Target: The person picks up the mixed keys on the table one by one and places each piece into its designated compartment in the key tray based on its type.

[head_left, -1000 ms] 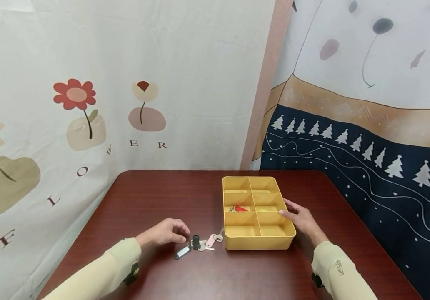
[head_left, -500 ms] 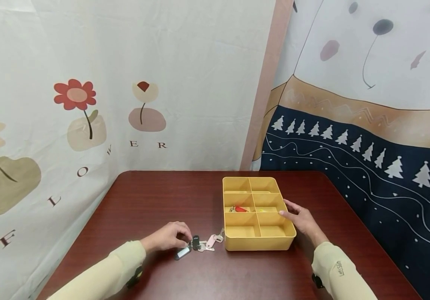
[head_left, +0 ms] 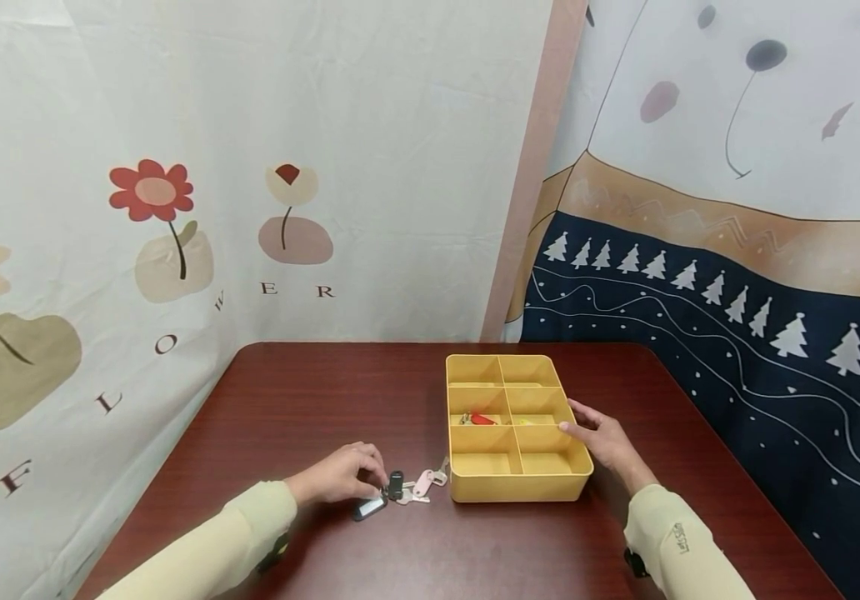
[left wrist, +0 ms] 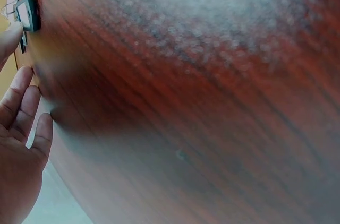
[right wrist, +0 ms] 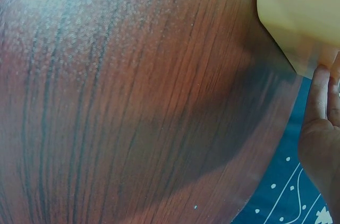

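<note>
My left hand [head_left: 343,473] pinches at the ring end of a dark key tag [head_left: 370,507] with a white label, lying on the table. In the left wrist view the thumb touches that tag [left wrist: 30,14], while the other visible fingers are fairly straight. Beside it lie a black tag [head_left: 396,485], silver keys [head_left: 413,495] and a pink key tag [head_left: 423,482] with its key against the box. My right hand [head_left: 610,442] holds the yellow divided box [head_left: 520,487] by its right side, thumb over the rim, fingers along the outer wall; the right wrist view shows fingers touching this wall.
A red item [head_left: 482,418] with metal bits lies in the box's middle left compartment. Something yellow [head_left: 526,422] lies in the middle right one. The dark red wooden table [head_left: 340,392] meets printed curtains [head_left: 400,167] at the back and sides.
My left hand has come down and right onto the dark key tag, and its fingers have closed at it. The tag and black tag have shifted slightly right. My right hand has stayed put.
</note>
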Tool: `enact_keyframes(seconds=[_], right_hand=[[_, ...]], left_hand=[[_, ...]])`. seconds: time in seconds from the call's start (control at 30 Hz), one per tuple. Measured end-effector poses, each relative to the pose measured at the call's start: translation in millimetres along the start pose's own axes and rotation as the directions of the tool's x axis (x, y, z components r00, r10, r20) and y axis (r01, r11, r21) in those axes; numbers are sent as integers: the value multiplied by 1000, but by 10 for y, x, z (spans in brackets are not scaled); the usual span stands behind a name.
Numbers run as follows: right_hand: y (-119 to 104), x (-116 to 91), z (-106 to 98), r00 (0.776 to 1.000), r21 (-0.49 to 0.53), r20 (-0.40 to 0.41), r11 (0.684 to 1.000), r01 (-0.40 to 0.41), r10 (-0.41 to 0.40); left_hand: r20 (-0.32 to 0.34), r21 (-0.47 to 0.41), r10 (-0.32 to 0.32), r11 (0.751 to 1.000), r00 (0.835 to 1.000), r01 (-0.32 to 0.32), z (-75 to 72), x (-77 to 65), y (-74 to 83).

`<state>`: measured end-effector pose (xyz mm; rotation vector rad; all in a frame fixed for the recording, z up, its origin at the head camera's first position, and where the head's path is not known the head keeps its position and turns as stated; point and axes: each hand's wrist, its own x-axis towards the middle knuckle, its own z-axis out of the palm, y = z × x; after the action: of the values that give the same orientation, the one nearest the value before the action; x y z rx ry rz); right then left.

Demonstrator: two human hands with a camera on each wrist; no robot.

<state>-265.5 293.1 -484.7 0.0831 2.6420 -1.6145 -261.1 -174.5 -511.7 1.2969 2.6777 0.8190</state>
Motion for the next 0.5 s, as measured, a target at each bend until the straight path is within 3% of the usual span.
enact_keyframes(seconds=[0.33,0.5], right_hand=[[17,6,-8,1000,-2,1,1000,13,-13],[12,5,-19,999,11,14,1000,29,-29]], left_hand=[[-24,-5,40,999,999,-40,14,3,10],[-66,-64,49,997,997,-53,-5,10,13]])
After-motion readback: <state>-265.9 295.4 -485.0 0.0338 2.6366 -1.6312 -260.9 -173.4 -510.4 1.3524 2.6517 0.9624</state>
